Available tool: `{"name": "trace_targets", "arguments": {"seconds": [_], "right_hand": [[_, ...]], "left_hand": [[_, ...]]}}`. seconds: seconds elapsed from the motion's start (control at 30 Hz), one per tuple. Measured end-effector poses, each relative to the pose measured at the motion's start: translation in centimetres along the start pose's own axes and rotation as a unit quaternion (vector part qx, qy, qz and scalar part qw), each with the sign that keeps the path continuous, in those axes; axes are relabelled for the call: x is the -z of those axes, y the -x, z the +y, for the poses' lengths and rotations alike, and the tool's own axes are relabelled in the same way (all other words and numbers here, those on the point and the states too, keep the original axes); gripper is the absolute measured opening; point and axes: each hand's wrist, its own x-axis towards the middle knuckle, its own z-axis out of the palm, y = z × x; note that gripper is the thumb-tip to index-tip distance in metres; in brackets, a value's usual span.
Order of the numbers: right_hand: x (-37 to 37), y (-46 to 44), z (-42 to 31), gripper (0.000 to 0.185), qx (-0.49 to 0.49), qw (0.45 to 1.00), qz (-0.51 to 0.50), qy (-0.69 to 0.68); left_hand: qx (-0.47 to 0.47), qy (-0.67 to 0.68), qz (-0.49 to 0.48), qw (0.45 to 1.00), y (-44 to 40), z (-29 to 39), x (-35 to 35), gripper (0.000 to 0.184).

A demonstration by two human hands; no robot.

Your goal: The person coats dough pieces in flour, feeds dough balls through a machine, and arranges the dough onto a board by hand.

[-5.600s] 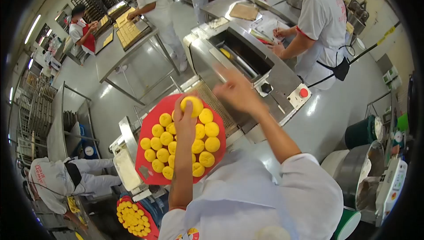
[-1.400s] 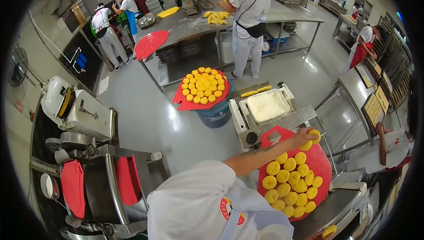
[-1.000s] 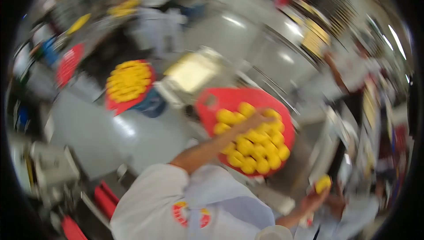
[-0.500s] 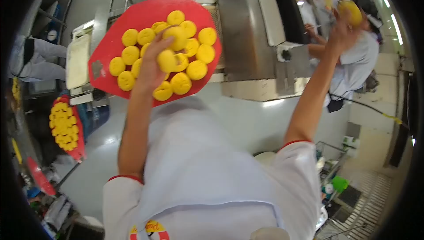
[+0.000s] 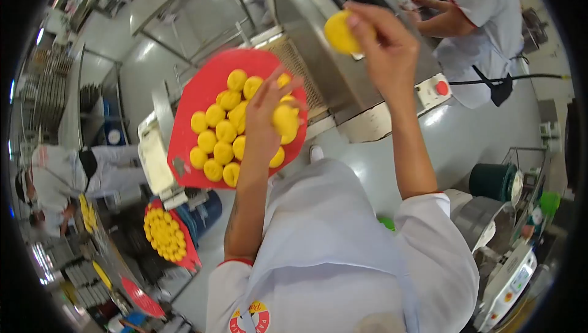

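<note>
My right hand [image 5: 392, 48] is raised at the side of the metal machine, pinching a flattened yellow dough piece [image 5: 342, 31] between thumb and fingers. Over the red board [image 5: 187, 140], my left hand [image 5: 266, 112] is blurred by motion, its fingers curled around a yellow dough ball [image 5: 286, 120]. Several round yellow dough pieces [image 5: 225, 131] lie in loose rows on that board, some hidden beneath my left hand and forearm.
The metal machine [image 5: 331, 82] has a red button [image 5: 441, 88] at its near corner. A co-worker [image 5: 478, 33] stands at the upper right, another person [image 5: 61, 167] at far left. A second red board [image 5: 187, 235] carries yellow dough pieces. A scale [image 5: 508, 284] sits lower right.
My view has turned, so the board appears further right and lower. My right hand has come from the far right toward the board, still with dough. My left hand stays over the board.
</note>
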Motion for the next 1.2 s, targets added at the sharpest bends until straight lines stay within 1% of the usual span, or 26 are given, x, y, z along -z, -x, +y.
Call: {"name": "trace_targets", "arguments": {"seconds": [0.07,0.17,0.2,0.27,0.3,0.37,0.43,0.5,0.53,0.57,0.6,0.63,0.67,0.7,0.73,0.77,0.8,0.83,0.87,0.9,0.93,0.97,1.03,1.13,1.17,1.2], "right_hand": [[2.3,-4.0,2.6,0.025,0.116,0.982,0.143,0.041],[3.2,-5.8,9.0,0.027,0.060,0.988,0.020,0.139],[3.7,-5.1,9.5,0.033,0.055,0.969,-0.083,0.225],[3.0,-1.8,9.1,0.044,0.030,0.960,-0.021,0.277],[2.2,0.2,6.6,0.044,-0.042,0.982,-0.074,0.171],[-0.3,4.1,0.5,0.050,-0.069,0.977,-0.204,0.006],[-1.0,3.6,-2.3,0.053,-0.012,0.972,-0.230,-0.037],[-1.0,0.7,-2.2,0.049,0.003,0.990,-0.140,-0.009],[-1.1,-1.7,-1.3,0.046,0.040,0.998,-0.038,-0.034],[-1.3,-4.5,-0.2,0.042,0.076,0.993,0.063,-0.060],[-0.6,-6.9,-0.3,0.037,0.119,0.974,0.149,0.120],[-1.1,-9.5,2.5,0.039,0.153,0.963,0.196,0.107],[-1.7,-11.3,5.6,0.045,0.158,0.963,0.176,0.127],[-2.3,-12.4,9.7,0.052,0.146,0.967,0.075,0.195],[-2.9,-12.4,14.1,0.060,0.090,0.959,-0.057,0.263],[-3.2,-12.2,17.6,0.063,0.097,0.932,-0.105,0.332],[-3.0,-10.9,12.8,0.058,0.119,0.943,-0.022,0.312],[-3.8,-9.1,11.9,0.049,0.095,0.948,0.053,0.300],[-4.3,-7.1,9.8,0.044,0.051,0.976,0.019,0.210],[-5.3,-5.1,7.0,0.040,0.003,0.992,-0.014,0.122],[-6.7,-2.1,4.7,0.034,-0.053,0.988,-0.111,0.089],[-8.8,0.5,4.5,0.030,-0.074,0.974,-0.193,0.092],[-12.0,5.1,7.4,0.030,0.048,0.936,-0.318,0.147],[-13.3,9.9,7.1,0.032,-0.037,0.917,-0.365,0.157],[-13.8,10.7,7.3,0.034,-0.027,0.923,-0.352,0.152],[-13.8,11.7,7.5,0.036,-0.021,0.929,-0.337,0.149]], "left_hand": [[0.045,0.120,-0.027,0.991,-1.4,-2.3,4.1,0.047],[0.046,0.149,0.016,0.988,-0.6,-3.2,3.9,0.041],[0.035,0.115,0.018,0.993,-0.4,-3.1,3.3,0.040],[0.004,0.052,0.022,0.998,-0.9,-3.1,1.3,0.038],[-0.009,0.051,0.012,0.999,-1.1,-2.6,0.2,0.039],[-0.142,-0.095,-0.027,0.985,-2.0,-1.9,-1.8,0.046],[-0.060,0.095,-0.074,0.991,-2.8,-0.1,-3.8,0.060],[-0.106,0.089,-0.074,0.988,-2.8,1.5,-3.7,0.063],[-0.130,0.089,-0.073,0.985,-2.7,2.1,-3.5,0.065],[-0.176,0.021,-0.059,0.982,-2.1,2.6,-2.7,0.062],[-0.163,-0.033,-0.042,0.985,-1.5,2.9,-1.1,0.060],[-0.148,-0.087,-0.021,0.985,-0.7,2.8,0.8,0.059],[-0.131,-0.139,0.005,0.982,0.0,2.4,2.7,0.057],[-0.114,-0.116,0.060,0.985,0.8,1.9,4.4,0.047],[-0.113,-0.193,0.088,0.971,2.0,1.7,6.5,0.044],[-0.103,-0.273,0.116,0.949,3.4,2.1,8.8,0.041],[-0.101,-0.347,0.140,0.922,4.2,2.4,10.8,0.039],[-0.102,-0.366,0.205,0.902,5.1,1.9,13.3,0.034],[-0.110,-0.366,0.254,0.888,5.6,1.4,15.5,0.033],[-0.117,-0.366,0.300,0.873,5.9,1.3,17.8,0.032],[-0.125,-0.367,0.339,0.857,6.0,1.5,19.3,0.031],[-0.146,-0.431,0.343,0.822,5.6,2.2,20.2,0.031],[-0.182,-0.554,0.337,0.739,5.5,2.4,21.5,0.030],[-0.168,-0.565,0.290,0.754,7.8,2.9,19.7,0.030],[-0.147,-0.618,0.266,0.725,8.5,2.1,20.8,0.035],[-0.138,-0.623,0.270,0.721,8.9,1.3,22.1,0.037]]}}
